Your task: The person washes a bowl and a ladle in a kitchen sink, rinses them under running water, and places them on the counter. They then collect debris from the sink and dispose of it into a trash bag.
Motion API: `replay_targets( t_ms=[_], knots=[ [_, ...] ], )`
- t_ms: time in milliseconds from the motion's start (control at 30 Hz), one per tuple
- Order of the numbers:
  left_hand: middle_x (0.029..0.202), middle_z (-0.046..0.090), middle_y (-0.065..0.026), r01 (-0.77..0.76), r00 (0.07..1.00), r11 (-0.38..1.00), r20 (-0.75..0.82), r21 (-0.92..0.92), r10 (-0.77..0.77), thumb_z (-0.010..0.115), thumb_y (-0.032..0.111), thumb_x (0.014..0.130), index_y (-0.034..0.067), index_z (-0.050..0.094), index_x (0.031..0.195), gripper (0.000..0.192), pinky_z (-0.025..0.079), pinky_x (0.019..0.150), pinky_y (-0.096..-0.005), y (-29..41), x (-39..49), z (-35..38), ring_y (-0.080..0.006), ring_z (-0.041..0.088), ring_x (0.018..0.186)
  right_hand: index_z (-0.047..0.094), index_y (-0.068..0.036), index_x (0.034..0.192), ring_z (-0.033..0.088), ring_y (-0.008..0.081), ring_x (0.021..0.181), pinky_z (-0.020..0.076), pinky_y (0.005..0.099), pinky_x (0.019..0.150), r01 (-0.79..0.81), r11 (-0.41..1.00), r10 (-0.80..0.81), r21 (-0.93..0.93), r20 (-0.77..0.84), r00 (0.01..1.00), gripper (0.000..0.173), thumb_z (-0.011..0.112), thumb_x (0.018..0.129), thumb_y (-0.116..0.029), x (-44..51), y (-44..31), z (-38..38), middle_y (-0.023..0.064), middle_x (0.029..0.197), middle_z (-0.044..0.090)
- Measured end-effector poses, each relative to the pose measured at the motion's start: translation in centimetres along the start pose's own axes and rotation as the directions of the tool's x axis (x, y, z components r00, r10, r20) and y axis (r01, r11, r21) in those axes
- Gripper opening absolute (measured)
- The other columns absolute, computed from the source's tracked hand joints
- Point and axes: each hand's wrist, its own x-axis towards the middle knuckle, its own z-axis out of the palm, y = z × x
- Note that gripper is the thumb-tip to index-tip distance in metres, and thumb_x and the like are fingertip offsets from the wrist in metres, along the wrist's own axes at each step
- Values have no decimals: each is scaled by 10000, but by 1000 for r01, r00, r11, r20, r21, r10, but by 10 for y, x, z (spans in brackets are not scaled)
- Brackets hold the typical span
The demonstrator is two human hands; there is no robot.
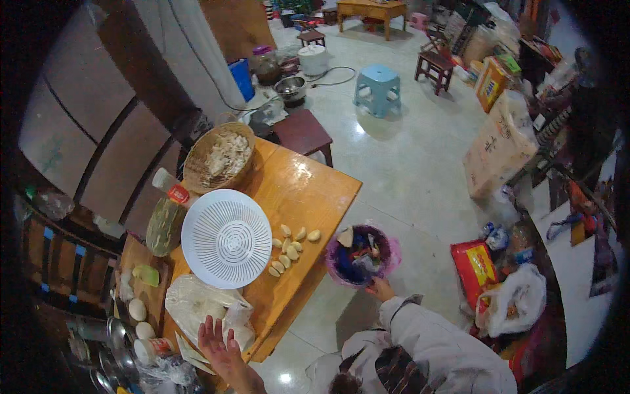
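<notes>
My left hand (221,347) is raised palm up with its fingers apart, holding nothing, over the near end of the wooden table (320,187). Just beyond it lies a clear plastic bag (197,300) with pale contents. A white plastic colander (234,241) stands past the bag, with several peeled garlic cloves (291,252) on the wood to its right. At the right, my right hand (380,289) grips the rim of a trash bin (339,273) lined with a pink-purple bag, which contains mixed waste. The bin is beside the table, and its underside is hidden.
A wicker basket (194,172) of pale pieces, a bottle with a red label (178,193) and a green-skinned gourd (165,229) stand on the table's far left. A dark red stool (302,130) adjoins its far end. Beyond is a blue plastic stool (378,88); bags and cardboard boxes line the right.
</notes>
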Motion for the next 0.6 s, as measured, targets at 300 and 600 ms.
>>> replay_targets(
  t_ms=[300, 600],
  knots=[
    [1258, 417, -152, -98, 993, 991, -64, 88, 104, 573, 162, 785, 68, 281, 1298, 597, 370, 890, -353, 31, -8, 21, -238, 452, 1089, 530, -10, 880, 560, 365, 633, 434, 449, 523, 38, 860, -13, -508, 52, 999, 248, 605, 667, -113, 38, 102, -5, 191, 743, 551],
    [1217, 454, -146, 45, 990, 999, -136, -8, -45, 587, 158, 772, 54, 277, 1285, 608, 347, 917, -371, 116, -7, 9, -241, 462, 1070, 462, -3, 793, 571, 245, 636, 445, 398, 467, -518, 769, 639, 375, -415, 647, 119, 527, 694, 8, -57, -21, -85, 113, 784, 518]
  ],
)
